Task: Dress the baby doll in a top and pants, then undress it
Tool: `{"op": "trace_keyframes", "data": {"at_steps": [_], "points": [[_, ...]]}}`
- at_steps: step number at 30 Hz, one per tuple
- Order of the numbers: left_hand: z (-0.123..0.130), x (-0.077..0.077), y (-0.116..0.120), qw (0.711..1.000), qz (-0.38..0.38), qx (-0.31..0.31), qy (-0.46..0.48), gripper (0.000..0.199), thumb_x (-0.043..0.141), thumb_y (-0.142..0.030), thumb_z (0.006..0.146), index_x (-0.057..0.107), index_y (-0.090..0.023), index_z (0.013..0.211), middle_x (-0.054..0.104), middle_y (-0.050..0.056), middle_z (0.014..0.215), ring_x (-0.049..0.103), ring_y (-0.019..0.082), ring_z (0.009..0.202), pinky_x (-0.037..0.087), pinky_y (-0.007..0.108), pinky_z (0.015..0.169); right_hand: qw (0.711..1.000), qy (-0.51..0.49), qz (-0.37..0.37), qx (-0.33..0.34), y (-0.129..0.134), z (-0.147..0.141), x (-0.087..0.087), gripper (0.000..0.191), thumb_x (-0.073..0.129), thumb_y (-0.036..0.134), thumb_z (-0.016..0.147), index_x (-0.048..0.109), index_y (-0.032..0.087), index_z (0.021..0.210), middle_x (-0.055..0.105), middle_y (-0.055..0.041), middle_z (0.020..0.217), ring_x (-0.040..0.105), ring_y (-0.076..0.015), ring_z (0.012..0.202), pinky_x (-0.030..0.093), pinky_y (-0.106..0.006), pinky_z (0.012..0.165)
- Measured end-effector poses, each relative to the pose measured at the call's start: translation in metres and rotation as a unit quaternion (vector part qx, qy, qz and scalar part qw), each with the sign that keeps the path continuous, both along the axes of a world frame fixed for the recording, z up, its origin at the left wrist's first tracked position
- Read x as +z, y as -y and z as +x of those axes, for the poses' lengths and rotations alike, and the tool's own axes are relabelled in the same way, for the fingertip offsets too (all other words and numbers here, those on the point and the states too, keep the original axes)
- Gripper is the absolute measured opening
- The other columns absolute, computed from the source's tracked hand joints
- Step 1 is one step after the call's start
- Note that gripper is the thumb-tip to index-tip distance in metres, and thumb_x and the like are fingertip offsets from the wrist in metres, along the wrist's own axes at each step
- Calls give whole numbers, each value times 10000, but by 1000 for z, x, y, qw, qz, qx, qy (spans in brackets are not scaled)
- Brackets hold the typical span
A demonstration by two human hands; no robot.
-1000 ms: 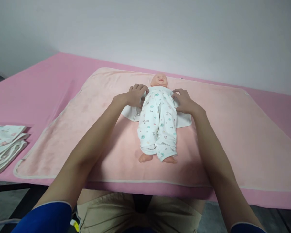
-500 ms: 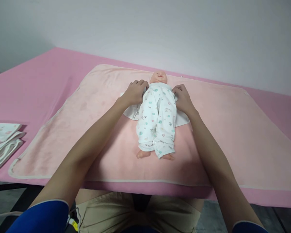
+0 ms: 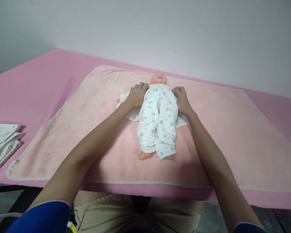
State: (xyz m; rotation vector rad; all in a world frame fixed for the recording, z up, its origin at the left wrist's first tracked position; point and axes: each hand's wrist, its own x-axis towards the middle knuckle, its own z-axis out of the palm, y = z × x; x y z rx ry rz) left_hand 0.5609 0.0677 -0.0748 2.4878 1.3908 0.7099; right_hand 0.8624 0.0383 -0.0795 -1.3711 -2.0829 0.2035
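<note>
A baby doll (image 3: 158, 78) lies on its back, head toward the wall and bare feet toward me. White baby pants (image 3: 168, 113) with small prints cover its legs and reach up almost to its chin. A white shirt (image 3: 134, 116) shows on both sides beneath the pants. My left hand (image 3: 138, 94) is closed at the upper left edge of the waistband, with the fingertips partly hidden. On the opposite side my right hand (image 3: 181, 98) pinches the waistband's upper right edge.
Under the doll a peach blanket (image 3: 232, 139) with a pale border is spread over a pink-covered table (image 3: 60, 64). Folded printed cloths (image 3: 5, 145) lie at the table's left edge. A plain wall (image 3: 145, 32) stands behind the table.
Both hands stay at the waistband with only slight shifts. My left hand has moved a little inward, and the doll's hand and sleeve now show more at the left.
</note>
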Motion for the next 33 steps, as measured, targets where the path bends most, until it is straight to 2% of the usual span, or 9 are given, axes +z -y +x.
{"op": "trace_keyframes", "data": {"at_steps": [3,7,12,18,22,25,27,29,33], "points": [[1,2,1,1000,12,19,3,486,640,-517,1039,576,-198,1401,611,246,1451,589,483,1299,448,610,1108,998,-47,46,-22,0,-4,-1,223,617,472,1035,590,260,1099,584,-166,1384,564,-347,1305,462,-568,1216],[2,0,-1,999,30,39,-2,385,596,-438,1073,570,-225,1392,643,195,1423,620,423,1265,481,545,1080,994,-59,76,-50,1,-9,-6,171,564,434,1073,568,266,1045,616,-131,1332,552,-317,1268,461,-550,1205],[4,-4,0,998,45,39,-9,418,684,-395,1010,579,-203,1366,639,203,1413,626,414,1233,485,526,1058,992,-73,56,-82,5,-14,-11,156,452,353,1122,569,273,1058,604,-118,1306,512,-313,1233,504,-520,1110],[-3,-1,-4,1000,23,10,-6,363,624,-323,993,615,-205,1336,624,199,1422,607,399,1209,494,531,1063,995,-39,35,-88,1,-7,-17,88,574,262,1003,614,250,1080,579,-157,1360,474,-335,1260,485,-562,1133],[-22,8,-20,995,-62,-70,23,446,685,-293,868,654,-208,1304,614,166,1418,593,382,1291,493,520,1142,997,-67,-15,-37,-5,9,-8,178,760,307,855,689,237,1003,616,-139,1343,512,-347,1312,421,-611,1255],[-32,17,-26,975,-175,-109,80,399,641,-408,904,686,-243,1264,633,119,1425,587,345,1358,487,494,1192,984,-142,-104,4,-6,18,5,181,790,373,837,735,247,955,648,-114,1384,548,-339,1397,409,-587,1304],[-32,22,-24,962,-217,-102,131,335,526,-459,984,697,-257,1190,659,94,1407,591,319,1370,475,488,1213,966,-205,-160,11,-5,18,12,181,724,425,908,764,261,974,653,-96,1425,559,-320,1439,419,-560,1314],[-27,25,-19,958,-223,-81,162,338,494,-506,1024,696,-257,1133,683,85,1374,588,320,1375,454,510,1231,951,-253,-177,-3,-5,15,15,227,690,470,954,779,269,1009,664,-85,1407,570,-308,1441,413,-548,1326],[-18,27,-12,951,-233,-57,193,356,654,-574,988,706,-269,1164,711,80,1350,607,329,1347,479,504,1177,949,-276,-146,-39,-5,2,12,279,769,531,939,764,264,1019,684,-72,1330,611,-284,1346,435,-518,1299]]}}
